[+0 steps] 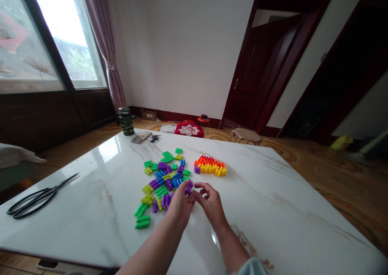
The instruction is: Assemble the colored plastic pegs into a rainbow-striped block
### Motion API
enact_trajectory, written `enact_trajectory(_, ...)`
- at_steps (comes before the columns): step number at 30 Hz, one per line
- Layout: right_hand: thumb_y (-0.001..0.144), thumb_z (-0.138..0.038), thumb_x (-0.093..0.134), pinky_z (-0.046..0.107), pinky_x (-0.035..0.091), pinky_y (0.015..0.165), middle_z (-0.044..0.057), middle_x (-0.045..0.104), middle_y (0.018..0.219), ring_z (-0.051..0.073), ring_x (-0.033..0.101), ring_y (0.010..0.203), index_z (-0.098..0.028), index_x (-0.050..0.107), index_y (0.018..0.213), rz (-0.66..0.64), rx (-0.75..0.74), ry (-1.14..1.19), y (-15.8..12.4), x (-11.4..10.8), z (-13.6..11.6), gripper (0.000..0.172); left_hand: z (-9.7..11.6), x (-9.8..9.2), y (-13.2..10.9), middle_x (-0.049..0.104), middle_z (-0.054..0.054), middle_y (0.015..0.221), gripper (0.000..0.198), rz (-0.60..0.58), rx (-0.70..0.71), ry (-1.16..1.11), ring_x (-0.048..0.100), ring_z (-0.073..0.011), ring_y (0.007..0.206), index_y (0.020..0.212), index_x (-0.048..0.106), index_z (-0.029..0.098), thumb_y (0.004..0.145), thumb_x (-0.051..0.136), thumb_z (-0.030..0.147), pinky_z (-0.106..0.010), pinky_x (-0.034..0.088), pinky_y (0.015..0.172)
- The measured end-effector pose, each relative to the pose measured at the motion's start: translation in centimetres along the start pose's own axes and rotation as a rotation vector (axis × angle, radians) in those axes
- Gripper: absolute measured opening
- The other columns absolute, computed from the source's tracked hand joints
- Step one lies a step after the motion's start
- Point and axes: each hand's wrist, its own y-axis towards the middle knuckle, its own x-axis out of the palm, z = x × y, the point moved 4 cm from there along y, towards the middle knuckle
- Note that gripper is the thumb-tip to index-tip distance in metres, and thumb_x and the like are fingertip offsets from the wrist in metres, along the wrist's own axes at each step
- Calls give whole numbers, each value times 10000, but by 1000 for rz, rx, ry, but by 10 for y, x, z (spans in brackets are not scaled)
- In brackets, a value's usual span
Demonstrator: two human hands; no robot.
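Observation:
Over the middle of the white table, my left hand [182, 204] is closed around small purple plastic pegs [188, 188], which show at its fingertips. My right hand [209, 202] is beside it with fingers curled in and thumb bent toward the pegs; whatever it pinches is hidden. To the left and beyond my hands lie loose pegs in green [142, 222], purple, blue and yellow-green, many side by side in small groups. Past my right hand stands a tight block of upright pegs in red, orange and yellow [210, 168], with purple ones at its left end.
Black long-handled scissors [45, 196] lie on the table's left side. At the far edge are a camouflage flask [126, 121], a phone [141, 137] and keys [154, 138]. A stool [246, 135] and a red cushion [188, 129] are beyond the marble-patterned table [291, 210].

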Motion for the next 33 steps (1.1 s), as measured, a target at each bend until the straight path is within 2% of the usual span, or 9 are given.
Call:
enact_trajectory(5,679,-265,663,267,479,628,40,682,844,141,554,642,-179,690,875,54,-28,-100,-1,4,0,217,-9,2,-4,553,-18,679,43,-76,-31,-1,575,-105,570,840,551,134,860,536,169,-195,482,528)
enact_trajectory(12,771,-294,566,272,502,684,59,692,872,173,629,740,-173,653,914,101,-52,-134,-1,2,1,207,-11,4,-10,625,-85,928,214,-175,-56,97,661,-186,767,1061,542,157,856,557,215,-254,517,612)
enact_trajectory(15,807,-301,512,268,496,708,59,689,902,170,632,767,-180,622,978,136,-91,-177,2,-2,1,236,-10,1,-9,602,-91,1039,276,-137,-67,125,650,-181,820,1121,548,179,853,567,245,-259,512,644)
enact_trajectory(18,816,-294,479,271,486,730,61,687,925,168,626,784,-183,605,1004,188,-110,-240,13,-14,16,252,-6,-6,-5,556,-105,1166,311,-61,-62,160,630,-180,876,1145,559,184,848,576,275,-269,508,680)
enact_trajectory(21,758,-244,506,274,482,702,38,697,882,165,621,720,-199,635,907,156,-12,-383,30,-34,48,202,2,-9,-1,522,-112,1236,320,-64,-45,154,619,-193,941,1156,561,183,848,568,269,-282,511,723)
enact_trajectory(24,697,-174,521,266,478,704,22,689,782,175,632,736,-207,653,758,83,120,-551,42,-55,76,150,9,-10,-1,513,-116,1242,314,-76,-41,127,627,-201,951,1150,559,182,843,564,245,-290,520,738)
enact_trajectory(27,729,-189,509,270,470,768,69,674,900,186,629,831,-184,660,855,233,120,-660,44,-71,77,196,13,-10,-5,534,-107,1183,288,-81,-42,114,647,-195,911,1120,567,181,833,562,209,-281,529,713)
enact_trajectory(30,792,-267,491,271,470,774,90,647,976,177,622,796,-162,651,967,273,97,-734,41,-66,64,259,14,-7,-10,562,-91,1076,285,-98,-38,104,662,-182,849,1105,566,179,820,561,169,-268,535,677)
enact_trajectory(33,772,-326,560,281,466,809,90,602,1134,185,616,859,-182,620,1125,140,71,-789,35,-48,55,386,14,-6,-13,572,-83,1013,283,-98,-29,100,668,-167,797,1096,565,172,814,552,146,-251,535,641)
